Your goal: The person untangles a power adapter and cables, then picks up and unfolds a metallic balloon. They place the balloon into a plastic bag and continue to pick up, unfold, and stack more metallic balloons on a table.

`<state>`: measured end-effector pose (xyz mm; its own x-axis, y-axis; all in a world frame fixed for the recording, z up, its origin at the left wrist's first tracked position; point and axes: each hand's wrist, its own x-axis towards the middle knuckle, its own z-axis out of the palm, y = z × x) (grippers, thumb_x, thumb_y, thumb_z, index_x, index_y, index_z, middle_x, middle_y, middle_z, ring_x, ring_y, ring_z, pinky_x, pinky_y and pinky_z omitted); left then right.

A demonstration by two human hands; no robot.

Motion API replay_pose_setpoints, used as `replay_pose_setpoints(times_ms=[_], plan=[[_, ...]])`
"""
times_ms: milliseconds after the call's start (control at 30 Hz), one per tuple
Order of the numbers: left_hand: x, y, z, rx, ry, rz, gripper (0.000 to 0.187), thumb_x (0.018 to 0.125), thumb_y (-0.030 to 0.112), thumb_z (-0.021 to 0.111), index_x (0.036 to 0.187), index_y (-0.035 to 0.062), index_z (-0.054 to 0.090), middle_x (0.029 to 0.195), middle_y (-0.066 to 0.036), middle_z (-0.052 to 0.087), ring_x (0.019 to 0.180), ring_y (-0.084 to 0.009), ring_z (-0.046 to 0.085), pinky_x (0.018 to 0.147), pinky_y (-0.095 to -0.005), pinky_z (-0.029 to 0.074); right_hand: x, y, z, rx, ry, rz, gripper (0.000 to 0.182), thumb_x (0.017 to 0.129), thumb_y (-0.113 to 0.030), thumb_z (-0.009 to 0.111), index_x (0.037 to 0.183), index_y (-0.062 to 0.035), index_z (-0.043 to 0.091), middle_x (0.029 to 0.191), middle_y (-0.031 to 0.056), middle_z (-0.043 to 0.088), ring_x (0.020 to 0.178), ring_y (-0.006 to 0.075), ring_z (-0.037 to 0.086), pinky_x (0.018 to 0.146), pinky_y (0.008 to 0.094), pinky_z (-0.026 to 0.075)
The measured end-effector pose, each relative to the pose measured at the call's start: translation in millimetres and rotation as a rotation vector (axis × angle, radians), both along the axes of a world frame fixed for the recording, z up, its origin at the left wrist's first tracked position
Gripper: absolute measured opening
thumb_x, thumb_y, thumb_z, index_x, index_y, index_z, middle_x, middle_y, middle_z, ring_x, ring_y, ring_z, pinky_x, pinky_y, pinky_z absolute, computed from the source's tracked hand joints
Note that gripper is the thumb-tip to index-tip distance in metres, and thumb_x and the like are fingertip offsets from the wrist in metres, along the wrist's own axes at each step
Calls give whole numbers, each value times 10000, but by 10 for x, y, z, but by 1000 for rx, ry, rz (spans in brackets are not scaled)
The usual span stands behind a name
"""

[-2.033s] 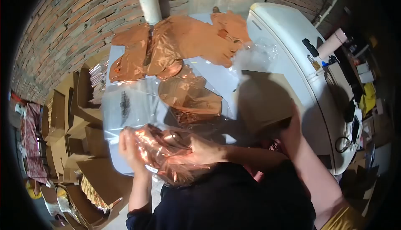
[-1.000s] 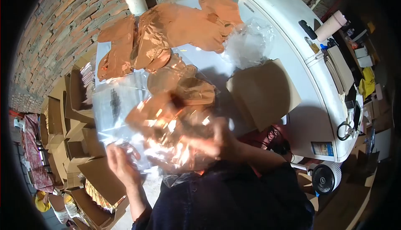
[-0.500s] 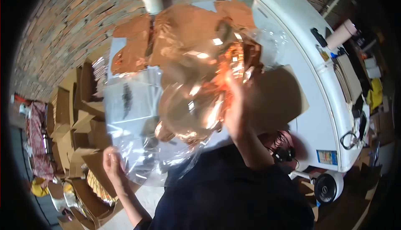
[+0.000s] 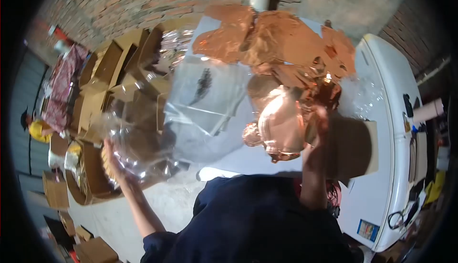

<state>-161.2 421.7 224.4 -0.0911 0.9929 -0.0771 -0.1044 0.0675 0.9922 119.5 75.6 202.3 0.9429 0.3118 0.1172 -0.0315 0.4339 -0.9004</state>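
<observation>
- Our left grip point(image 4: 113, 160) reaches out past the counter's left edge, clenched on a clear bag point(image 4: 138, 143).
- That bag is blurred; it trails from our fingers over the open boxes point(image 4: 93, 105) and toward the counter point(image 4: 238, 155).
- Our right grip point(image 4: 317, 131) is at the right edge of some shiny copper foil point(image 4: 282, 120); blur hides the fingertips, so we cannot tell whether they grasp it or only touch it.
- This foil lies toward the front of the counter, right of the middle, rounded and catching bright light.
- Behind it, along the back of the counter, we see more copper sheets point(image 4: 298, 41), flatter and overlapping.
- Left of the foil we have flat bags point(image 4: 191, 103) lying one over another, with a dark printed patch on top.
- Right of our right grip lies brown card point(image 4: 355, 143), partly in shadow, with crumpled plastic point(image 4: 362, 96) just behind it.
- A white fridge point(image 4: 389, 91) stands at the counter's right side.
</observation>
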Motion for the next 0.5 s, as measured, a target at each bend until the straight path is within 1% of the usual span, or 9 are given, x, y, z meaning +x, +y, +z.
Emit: replay_pose_setpoints(times_ms=[67,100,167,200,333,400,433,467,500], plan=[[-517,484,-511,51,-124,-54,478,970,324,543,1385,92,494,1332,-59,558,1135,-158,579,826,-295,504,-29,209,262,39,103,40,476,962,-425,505,1245,-44,542,1130,79,607,1041,182,591,903,314,478],[-620,632,-636,33,-147,-73,520,953,380,557,1388,106,480,1337,-85,541,1194,-206,538,894,-377,473,316,-9,-138,118,154,194,413,962,-376,515,1202,-43,562,1039,62,625,940,164,617,832,287,507],[-689,634,-685,68,-267,-199,485,968,414,534,1326,89,505,1210,-113,590,1043,-229,621,783,-416,537,332,-39,-152,192,130,178,362,951,-304,539,1200,-43,562,1013,66,642,900,170,635,784,297,529],[-686,628,-720,50,-302,-135,477,992,394,493,1337,64,495,1189,-126,602,889,-212,660,668,-350,562,338,-54,-155,230,117,171,340,945,-268,551,1200,-44,562,1001,68,650,880,174,644,760,302,540],[-1252,1028,-1519,158,-289,-21,190,973,328,540,957,139,533,780,0,534,595,-112,501,481,-244,434,342,-14,-227,233,170,102,338,946,-258,553,1208,-45,560,1016,74,649,893,173,643,760,301,536],[-1642,1211,-2063,172,-113,49,293,984,366,493,784,153,466,673,43,428,586,-82,427,481,-233,377,359,-34,-234,214,174,88,337,948,-260,550,1208,-46,561,1017,75,649,894,174,642,761,302,536],[-1630,1103,-2055,61,-337,8,249,962,331,535,792,160,472,670,48,449,561,-84,437,461,-235,376,364,-30,-238,208,173,87,337,949,-261,549,1208,-47,562,1018,76,649,895,175,642,762,302,535],[-1703,1255,-2208,-67,-309,286,202,945,302,558,817,159,493,659,40,477,532,-93,467,437,-243,392,379,-16,-251,201,171,86,337,949,-261,548,1209,-47,562,1019,77,649,895,175,642,763,303,535],[-1670,1258,-2217,-104,-323,285,163,954,294,544,865,161,515,643,40,488,523,-101,505,414,-245,398,374,-20,-256,197,168,84,336,950,-262,547,1209,-47,563,1020,77,649,896,176,642,763,304,535]])
